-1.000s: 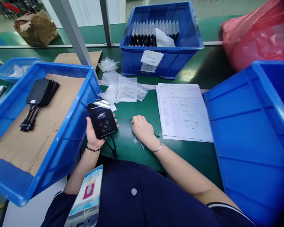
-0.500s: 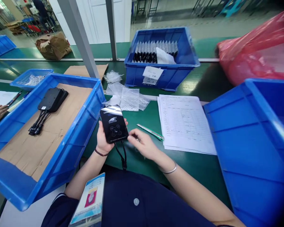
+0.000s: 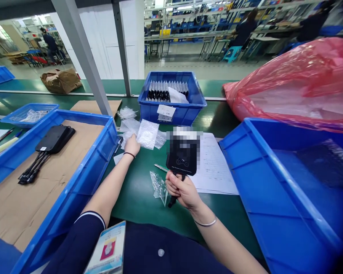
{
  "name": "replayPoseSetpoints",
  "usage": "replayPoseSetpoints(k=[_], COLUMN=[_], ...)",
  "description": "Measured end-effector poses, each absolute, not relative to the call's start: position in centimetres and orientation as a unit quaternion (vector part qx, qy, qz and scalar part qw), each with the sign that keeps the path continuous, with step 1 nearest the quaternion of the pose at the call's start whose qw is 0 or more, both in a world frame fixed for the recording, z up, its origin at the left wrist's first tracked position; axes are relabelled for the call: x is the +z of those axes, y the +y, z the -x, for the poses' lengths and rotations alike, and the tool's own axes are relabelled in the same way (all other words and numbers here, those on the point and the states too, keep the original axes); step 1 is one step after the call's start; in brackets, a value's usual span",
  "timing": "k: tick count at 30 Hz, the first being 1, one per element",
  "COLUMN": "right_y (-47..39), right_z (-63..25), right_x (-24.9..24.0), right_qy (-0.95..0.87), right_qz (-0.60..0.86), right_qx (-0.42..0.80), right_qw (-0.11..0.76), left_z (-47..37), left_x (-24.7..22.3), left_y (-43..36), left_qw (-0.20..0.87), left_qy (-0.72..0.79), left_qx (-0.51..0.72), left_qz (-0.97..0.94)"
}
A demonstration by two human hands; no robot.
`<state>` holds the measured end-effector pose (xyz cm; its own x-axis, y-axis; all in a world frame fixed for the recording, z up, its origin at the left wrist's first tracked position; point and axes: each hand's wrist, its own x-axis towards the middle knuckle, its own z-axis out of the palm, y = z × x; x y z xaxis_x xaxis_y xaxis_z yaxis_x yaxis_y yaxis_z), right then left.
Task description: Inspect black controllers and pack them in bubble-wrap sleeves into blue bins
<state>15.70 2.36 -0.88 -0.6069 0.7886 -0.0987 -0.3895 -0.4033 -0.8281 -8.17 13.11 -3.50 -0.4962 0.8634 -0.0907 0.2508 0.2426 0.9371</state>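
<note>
In front of the labelled blue bin [image 3: 185, 115], the right hand [image 3: 184, 190] is gripping a flat, rounded black device [image 3: 181, 156] by its cables [image 3: 172, 201]; pixelation is masking its upper face. Before the bin's left corner, the left hand [image 3: 132, 145] is curling against crinkly, translucent bubble bags [image 3: 148, 134], its underside hidden; whether it is pinching one, I cannot tell.

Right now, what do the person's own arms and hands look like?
The left hand has no glove, just a dark beaded bracelet. The right hand has no glove either, just a silver bangle. The left sleeve is short and dark blue, with a white stripe near its edge.
</note>
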Motion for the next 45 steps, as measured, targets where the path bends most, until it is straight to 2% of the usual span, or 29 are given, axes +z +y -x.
replayPoseSetpoints(k=[6, 12, 15, 17, 22, 26, 30, 39, 45], right_y=[2.8, 4.9, 5.7, 5.6, 3.2, 0.8, -0.1, 0.3, 1.0], right_z=[-15.9, -14.1, -13.9, -14.4, -16.4, -16.9, -16.3, -16.1, -17.0], right_x=[-1.7, -0.9, 0.0, 0.4, 0.2, -0.6, -1.2, -1.6, -1.7], right_qy=[-0.417, -0.471, -0.521, -0.552, -0.608, -0.667, -0.694, -0.686, -0.687], right_qz=[0.319, 0.383, 0.395, 0.389, 0.350, 0.298, 0.269, 0.217, 0.215], right_qx=[0.758, 0.623, 0.564, 0.553, 0.595, 0.610, 0.614, 0.666, 0.678], right_qw=[0.388, 0.493, 0.505, 0.488, 0.392, 0.308, 0.264, 0.198, 0.145], left_z=[7.5, 2.6, 1.5, 2.1, 5.4, 6.0, 5.2, 3.9, 4.6], left_x=[-1.6, 0.5, 1.0, 1.2, 1.3, 1.0, 0.8, 1.6, 2.8], left_y=[10.1, 2.6, 0.4, 0.3, 2.0, 2.9, 3.3, 3.6, 2.8], left_qw=[0.434, 0.545, 0.608, 0.614, 0.530, 0.512, 0.502, 0.508, 0.580], left_qy=[0.633, 0.510, 0.431, 0.401, 0.405, 0.387, 0.368, 0.329, 0.346], left_qx=[0.535, 0.581, 0.599, 0.631, 0.720, 0.750, 0.770, 0.782, 0.720], left_qz=[-0.352, -0.325, -0.293, -0.254, -0.190, -0.157, -0.139, -0.152, -0.159])
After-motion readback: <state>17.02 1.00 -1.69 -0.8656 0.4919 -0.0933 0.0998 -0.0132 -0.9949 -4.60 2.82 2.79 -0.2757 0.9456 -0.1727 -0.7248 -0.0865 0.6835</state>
